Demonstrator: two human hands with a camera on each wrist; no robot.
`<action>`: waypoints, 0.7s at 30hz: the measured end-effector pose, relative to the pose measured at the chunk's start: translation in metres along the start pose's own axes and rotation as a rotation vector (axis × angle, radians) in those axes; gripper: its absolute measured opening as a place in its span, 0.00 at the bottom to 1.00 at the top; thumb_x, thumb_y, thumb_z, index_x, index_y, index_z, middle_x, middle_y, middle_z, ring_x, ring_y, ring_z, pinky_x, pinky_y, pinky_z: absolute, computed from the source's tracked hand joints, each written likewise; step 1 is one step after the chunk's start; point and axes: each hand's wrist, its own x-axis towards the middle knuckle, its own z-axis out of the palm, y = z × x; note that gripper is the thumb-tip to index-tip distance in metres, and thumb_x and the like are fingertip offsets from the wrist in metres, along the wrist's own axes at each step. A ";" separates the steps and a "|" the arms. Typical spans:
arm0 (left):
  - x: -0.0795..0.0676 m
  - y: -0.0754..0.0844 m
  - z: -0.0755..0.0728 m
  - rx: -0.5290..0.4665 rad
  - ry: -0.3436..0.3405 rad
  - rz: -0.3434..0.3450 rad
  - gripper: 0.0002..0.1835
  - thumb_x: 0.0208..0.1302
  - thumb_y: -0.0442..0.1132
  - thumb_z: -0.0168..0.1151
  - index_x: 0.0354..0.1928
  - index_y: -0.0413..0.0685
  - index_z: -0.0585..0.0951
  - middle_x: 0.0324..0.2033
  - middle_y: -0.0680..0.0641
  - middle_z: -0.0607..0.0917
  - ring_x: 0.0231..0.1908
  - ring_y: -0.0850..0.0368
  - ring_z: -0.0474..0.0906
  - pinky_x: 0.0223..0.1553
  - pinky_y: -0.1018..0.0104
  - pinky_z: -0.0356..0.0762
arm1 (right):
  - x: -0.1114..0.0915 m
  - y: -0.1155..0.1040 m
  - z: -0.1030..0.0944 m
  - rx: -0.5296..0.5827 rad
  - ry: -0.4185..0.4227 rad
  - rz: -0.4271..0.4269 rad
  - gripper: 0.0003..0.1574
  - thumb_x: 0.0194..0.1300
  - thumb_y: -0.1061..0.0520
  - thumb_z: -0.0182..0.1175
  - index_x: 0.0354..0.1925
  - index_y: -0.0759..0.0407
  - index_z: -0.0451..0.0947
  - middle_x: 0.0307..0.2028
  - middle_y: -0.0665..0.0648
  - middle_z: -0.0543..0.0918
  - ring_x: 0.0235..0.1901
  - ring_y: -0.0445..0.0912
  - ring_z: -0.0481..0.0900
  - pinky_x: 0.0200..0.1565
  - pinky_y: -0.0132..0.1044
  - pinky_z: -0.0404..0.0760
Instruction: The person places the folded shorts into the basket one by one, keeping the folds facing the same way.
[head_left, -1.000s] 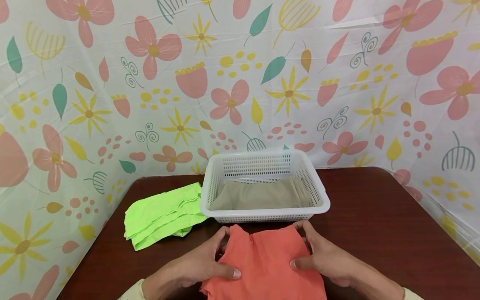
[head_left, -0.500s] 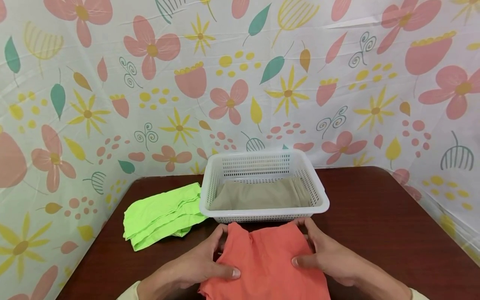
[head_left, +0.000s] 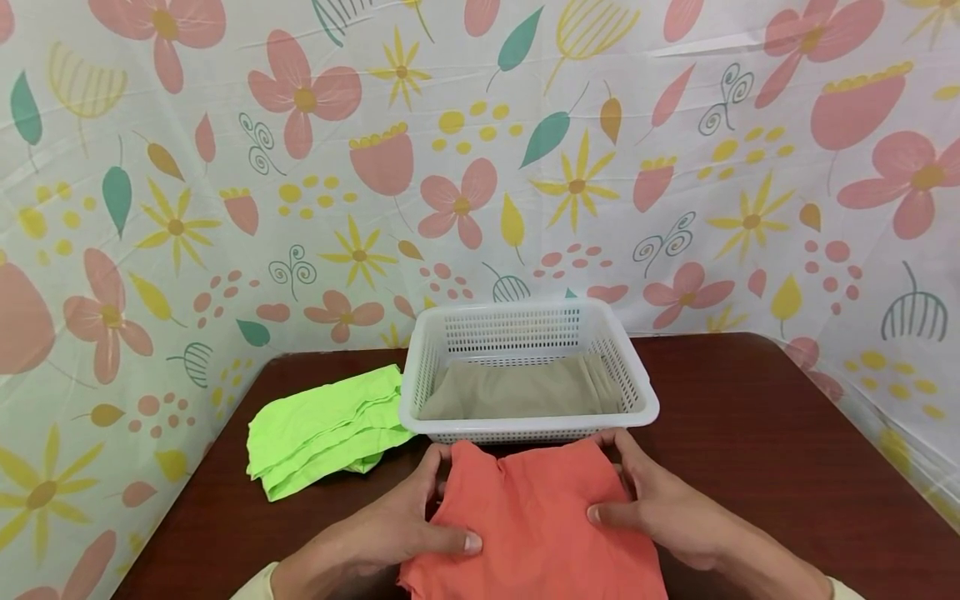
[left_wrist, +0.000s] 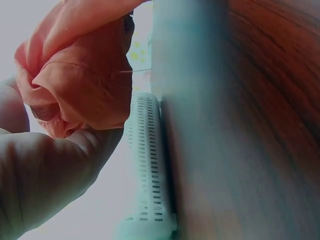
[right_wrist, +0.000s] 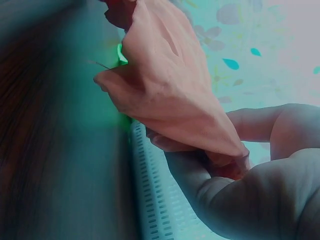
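Note:
Both hands hold a folded orange-red cloth (head_left: 543, 525) in front of the basket, thumbs on top and fingers curled under its sides. My left hand (head_left: 393, 525) grips the left edge; my right hand (head_left: 663, 508) grips the right. In the left wrist view, the fabric (left_wrist: 82, 75) hangs in bunched layers off the table surface. The right wrist view likewise has the cloth (right_wrist: 170, 85) pinched between thumb and fingers, raised above the wood. Whether it is one garment or another item cannot be made out.
A white perforated plastic basket (head_left: 528, 425) stands at the back of the dark wooden table (head_left: 750, 442), with a folded beige cloth (head_left: 525, 390) in it. Left of it lies a folded neon-green cloth (head_left: 330, 425), touching or nearly touching the basket. A flower-patterned sheet (head_left: 465, 167) hangs behind.
The orange-red cloth and both hands have moved slightly forward, toward the basket. The right hand has also shifted a little to the right. The basket and green cloth stay put.

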 end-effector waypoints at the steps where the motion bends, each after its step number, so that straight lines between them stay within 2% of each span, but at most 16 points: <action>1: 0.000 0.000 0.000 -0.003 -0.003 -0.001 0.45 0.64 0.34 0.77 0.72 0.52 0.55 0.61 0.40 0.80 0.57 0.44 0.84 0.55 0.56 0.84 | 0.000 0.000 0.000 0.002 -0.001 0.000 0.43 0.72 0.67 0.65 0.70 0.61 0.47 0.57 0.68 0.76 0.53 0.58 0.83 0.50 0.50 0.86; 5: 0.000 0.001 -0.001 -0.012 -0.018 -0.001 0.46 0.63 0.34 0.77 0.72 0.52 0.54 0.61 0.39 0.79 0.56 0.43 0.85 0.55 0.53 0.85 | -0.001 -0.002 0.000 -0.004 0.007 0.001 0.43 0.72 0.66 0.64 0.70 0.61 0.47 0.57 0.68 0.75 0.53 0.58 0.83 0.50 0.50 0.86; 13: 0.002 0.002 -0.003 -0.002 -0.017 0.019 0.44 0.65 0.34 0.76 0.71 0.50 0.55 0.60 0.39 0.79 0.58 0.44 0.83 0.56 0.57 0.84 | -0.002 -0.005 -0.002 -0.016 0.042 0.009 0.43 0.72 0.65 0.65 0.71 0.60 0.48 0.61 0.69 0.70 0.54 0.58 0.82 0.50 0.50 0.86; 21: 0.002 0.004 -0.004 -0.037 -0.003 0.003 0.46 0.65 0.36 0.76 0.74 0.52 0.54 0.63 0.38 0.77 0.61 0.45 0.81 0.58 0.57 0.83 | -0.002 -0.010 -0.003 -0.016 0.045 0.012 0.42 0.73 0.64 0.65 0.71 0.60 0.48 0.59 0.69 0.72 0.53 0.58 0.83 0.50 0.51 0.87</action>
